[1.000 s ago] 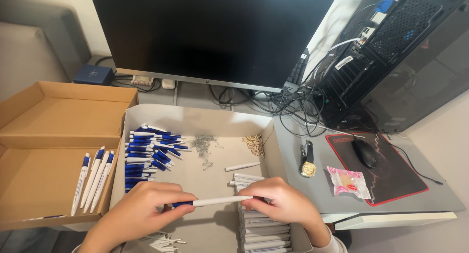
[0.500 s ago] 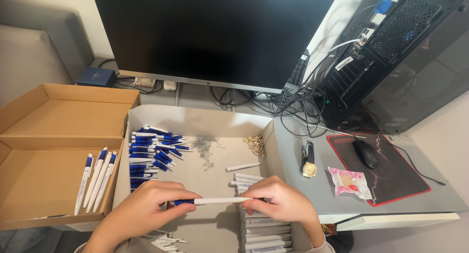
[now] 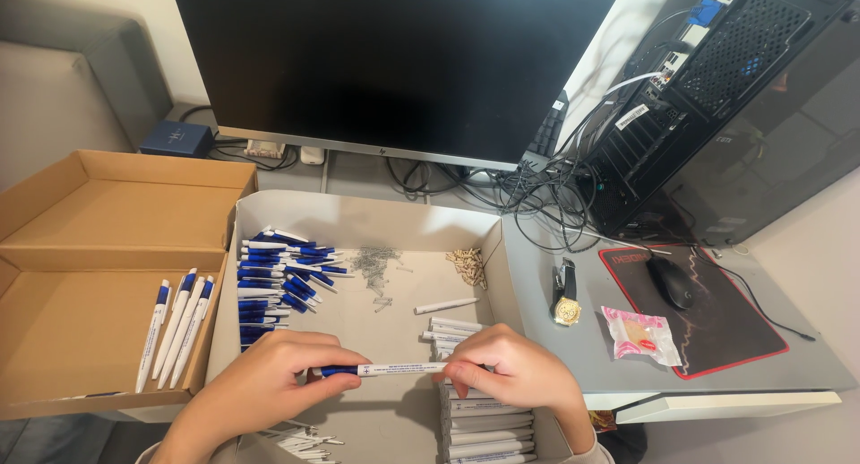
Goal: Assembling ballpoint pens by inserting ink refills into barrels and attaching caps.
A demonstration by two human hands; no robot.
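A white pen with a blue end lies level between both hands above a shallow white cardboard tray. My left hand pinches its blue end. My right hand grips the white end. Inside the tray, a heap of blue pen parts lies at the left. Small metal springs and a cluster of tan tips lie in the middle. White pen barrels are stacked under my right hand, and one loose barrel lies apart.
An open brown cardboard box at the left holds several finished pens. A monitor, cables and a computer tower stand behind. A wristwatch, a candy packet and a mouse on its pad lie at the right.
Both hands have kept hold of the pen and shifted only slightly. Nothing else has moved.
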